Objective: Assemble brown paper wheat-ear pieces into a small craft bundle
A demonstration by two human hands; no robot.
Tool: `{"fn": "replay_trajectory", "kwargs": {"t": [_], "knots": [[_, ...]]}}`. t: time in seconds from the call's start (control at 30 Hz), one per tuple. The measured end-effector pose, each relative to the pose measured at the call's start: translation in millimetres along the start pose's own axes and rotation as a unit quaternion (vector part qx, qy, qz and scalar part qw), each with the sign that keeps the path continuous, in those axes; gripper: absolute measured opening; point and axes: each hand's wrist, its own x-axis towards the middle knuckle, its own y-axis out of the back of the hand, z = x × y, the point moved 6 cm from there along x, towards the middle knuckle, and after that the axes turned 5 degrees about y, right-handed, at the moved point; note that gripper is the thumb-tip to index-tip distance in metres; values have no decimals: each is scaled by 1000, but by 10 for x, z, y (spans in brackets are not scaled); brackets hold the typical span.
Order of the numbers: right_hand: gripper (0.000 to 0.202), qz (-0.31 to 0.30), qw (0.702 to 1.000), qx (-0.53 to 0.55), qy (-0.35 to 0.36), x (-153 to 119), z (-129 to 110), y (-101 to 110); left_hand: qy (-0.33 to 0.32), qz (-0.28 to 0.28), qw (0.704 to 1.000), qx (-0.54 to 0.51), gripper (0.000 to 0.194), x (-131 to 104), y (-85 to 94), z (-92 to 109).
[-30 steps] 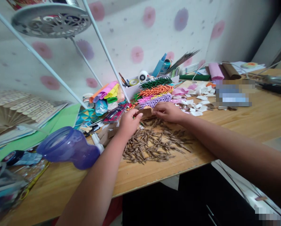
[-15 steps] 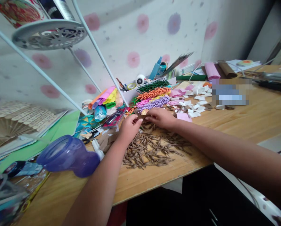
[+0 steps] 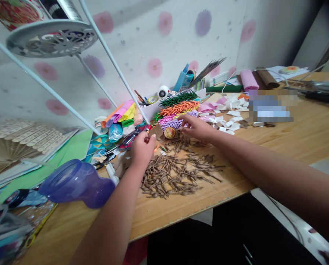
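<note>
Between thumb and fingers of my left hand is a small brown piece of crepe paper. My right hand holds nothing that I can see; its fingers are apart, just right of a small round yellowish-orange item that I cannot identify. Below both hands lies a pile of twisted brown paper pieces, thin-ended with small bulges. Behind the right hand are bundles of fringed stems, orange, dark green and purple among them.
A purple translucent jar lies left of my left forearm. White and pink paper scraps are scattered at the right. Rolled crepe papers lie at back left, near a white metal stand. A folding fan is far left.
My hands have moved apart, the left going left with the brown crepe paper and the right letting go of it. The round item now shows between them.
</note>
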Motion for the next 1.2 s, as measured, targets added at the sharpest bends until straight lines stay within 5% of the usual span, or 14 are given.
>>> {"fn": "replay_trajectory", "kwargs": {"t": [0.13, 0.27, 0.4, 0.63, 0.83, 1.2], "knots": [[50, -60, 995, -82, 1, 13, 60, 39, 11, 51, 998, -21, 25, -5, 85, 4], [34, -76, 974, -151, -151, -20, 439, 346, 15, 55, 998, -36, 21, 14, 64, -40], [24, -195, 930, -146, -274, -183, 740, 501, 35, 67, 993, -93, 13, 41, 38, -107], [12, -262, 920, -154, -247, -263, 752, 583, 29, 54, 995, -78, 17, 36, 52, -98], [4, -282, 896, -106, -325, -371, 803, 604, 9, 29, 997, -70, 24, 0, 64, 16], [30, -345, 865, -96, -352, -424, 678, 508, 13, 0, 999, -29, 41, 0, 80, 65]]}}
